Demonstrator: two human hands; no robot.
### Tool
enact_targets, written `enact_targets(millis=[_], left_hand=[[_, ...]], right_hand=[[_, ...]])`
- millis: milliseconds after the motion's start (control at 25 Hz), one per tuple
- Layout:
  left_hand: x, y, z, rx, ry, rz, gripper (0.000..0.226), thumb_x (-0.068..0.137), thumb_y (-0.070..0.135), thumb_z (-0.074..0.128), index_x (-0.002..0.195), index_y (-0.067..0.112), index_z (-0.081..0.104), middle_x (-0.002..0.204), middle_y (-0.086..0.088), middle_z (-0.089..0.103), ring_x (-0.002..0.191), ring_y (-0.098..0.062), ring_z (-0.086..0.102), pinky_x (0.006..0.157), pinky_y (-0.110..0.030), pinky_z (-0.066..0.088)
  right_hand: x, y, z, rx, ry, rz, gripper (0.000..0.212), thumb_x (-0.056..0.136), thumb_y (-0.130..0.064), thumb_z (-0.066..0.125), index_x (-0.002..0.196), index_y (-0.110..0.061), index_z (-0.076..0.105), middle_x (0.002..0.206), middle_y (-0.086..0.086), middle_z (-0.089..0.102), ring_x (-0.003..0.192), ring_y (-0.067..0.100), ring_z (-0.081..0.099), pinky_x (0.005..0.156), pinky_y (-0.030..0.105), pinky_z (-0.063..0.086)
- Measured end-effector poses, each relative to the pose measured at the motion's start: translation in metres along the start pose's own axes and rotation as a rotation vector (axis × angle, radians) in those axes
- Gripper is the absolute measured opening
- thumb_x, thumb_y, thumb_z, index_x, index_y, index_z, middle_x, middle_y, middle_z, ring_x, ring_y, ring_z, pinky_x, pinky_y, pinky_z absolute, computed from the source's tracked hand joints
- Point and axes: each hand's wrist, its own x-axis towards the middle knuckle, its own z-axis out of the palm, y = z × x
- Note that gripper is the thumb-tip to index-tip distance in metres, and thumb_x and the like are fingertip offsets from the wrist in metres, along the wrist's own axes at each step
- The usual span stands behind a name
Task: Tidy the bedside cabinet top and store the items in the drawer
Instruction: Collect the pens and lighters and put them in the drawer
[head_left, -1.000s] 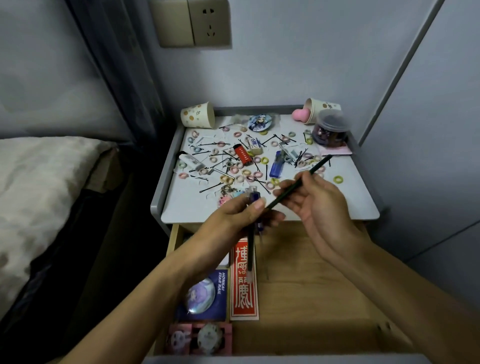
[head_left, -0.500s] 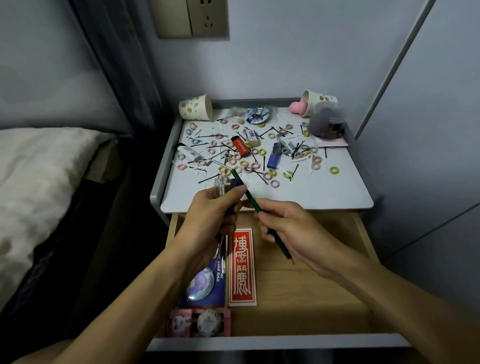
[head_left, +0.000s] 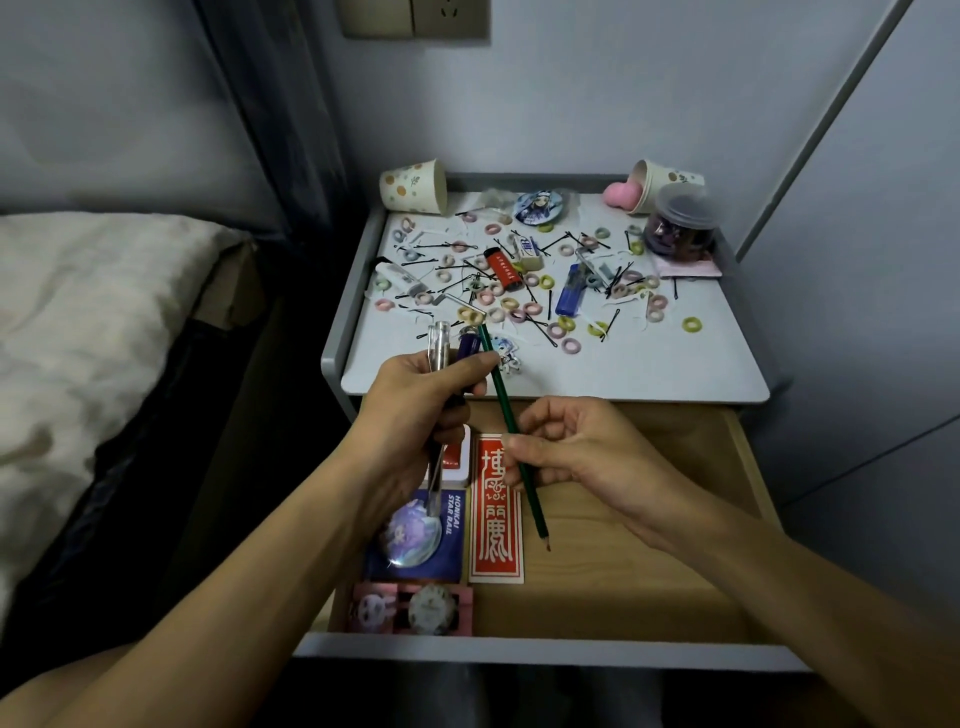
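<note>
A person, bare-armed.
Left grip (head_left: 415, 400) and right grip (head_left: 576, 447) are uncovered hands; left forearm (head_left: 260, 545) and right forearm (head_left: 753, 561) run slim and bare to the picture's edge.

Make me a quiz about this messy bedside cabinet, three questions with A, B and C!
1. Where is the pink sponge?
A. On the floor
B. At the mouth of a tipped paper cup
C. Hanging on the wall

2. What colour is the pencil that the right hand holds?
A. Green
B. Yellow
C. Red

3. How is the drawer?
A. Shut
B. Lifted right out
C. Pulled open

Answers:
1 B: the sponge lies against the cup's opening at the back right of the cabinet top.
2 A: its whole shaft is dark green.
3 C: its wooden bottom and the things stored in it are showing.
</note>
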Motion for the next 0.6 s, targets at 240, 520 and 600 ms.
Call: enact_targets(millis=[240,520,600], left_hand=[[-0.002,0.004,-0.008,0.081,0.048,0.038,0.021,0.089,0.017,0.069,0.076,0.007,0.058,0.054,0.005,0.048,0.040,-0.005,0.030,0.037,-0.017,0.026],[0.010,0.029,-0.032,-0.178,0.219,-0.007,0.019,0.102,0.027,0.048,0.101,0.009,0.053,0.066,0.000,0.044,0.044,-0.008,0.038,0.040,-0.018,0.033],[0.011,0.024,-0.032,-0.164,0.223,-0.041,0.019,0.103,0.027,0.046,0.102,0.009,0.053,0.067,0.001,0.044,0.043,-0.007,0.036,0.040,-0.018,0.030]], right_hand=[[0.005,0.004,-0.003,-0.213,-0.022,0.031,0.025,0.086,-0.024,0.069,0.097,-0.001,0.067,0.084,0.005,0.074,0.068,0.009,0.063,0.060,0.021,0.050],[0.029,0.062,0.002,-0.610,-0.097,0.413,0.005,0.091,-0.014,0.064,0.086,-0.014,0.063,0.085,0.003,0.071,0.061,0.006,0.063,0.060,0.018,0.054],[0.046,0.081,0.009,-0.654,-0.038,0.446,0.006,0.092,-0.013,0.063,0.087,-0.013,0.060,0.086,0.006,0.070,0.058,0.006,0.063,0.054,0.015,0.052]])
